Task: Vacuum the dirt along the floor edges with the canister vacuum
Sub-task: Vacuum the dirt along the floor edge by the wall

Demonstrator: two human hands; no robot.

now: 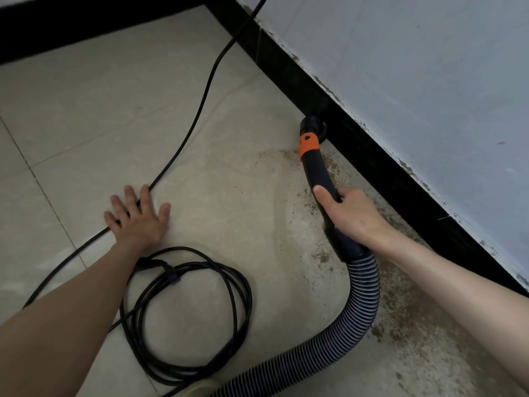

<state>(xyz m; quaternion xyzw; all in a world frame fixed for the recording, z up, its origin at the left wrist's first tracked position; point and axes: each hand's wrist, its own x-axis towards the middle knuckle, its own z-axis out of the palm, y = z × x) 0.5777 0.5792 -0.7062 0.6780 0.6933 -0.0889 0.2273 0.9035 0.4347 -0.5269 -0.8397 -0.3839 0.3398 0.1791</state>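
We see the vacuum wand (317, 170), a curved tube of smooth black plastic with a bright orange collar (308, 144) near its far end, lying low over the floor with its round black nozzle (313, 125) pressed into the corner where the floor meets the black baseboard (372, 156). Our right hand (347, 212) has its grip clamped on the wand's handle, thumb laid along the top and fingers wrapped underneath. Behind that hand the wand joins a ribbed hose (359, 305), dark with pale ridges, which bends in a wide curve down and toward the bottom edge of the view. Our left hand (137, 216) lies flat on the floor with fingers spread apart, holding nothing, its palm over a thin black power cord (200, 104) that runs from the upper wall down across the tiles. Just beside our left forearm a further length of cord sits in a loose round coil (189, 319), bound at one point by a dark strap. The floor (100, 116) is pale beige tile with thin grout lines. Brown gritty dirt (400, 319) is scattered in a band along the baseboard, thickest near the hose and thinning toward the nozzle. Above the baseboard the wall (429, 67) is pale grey, with chipped, grubby paint along its lower edge.
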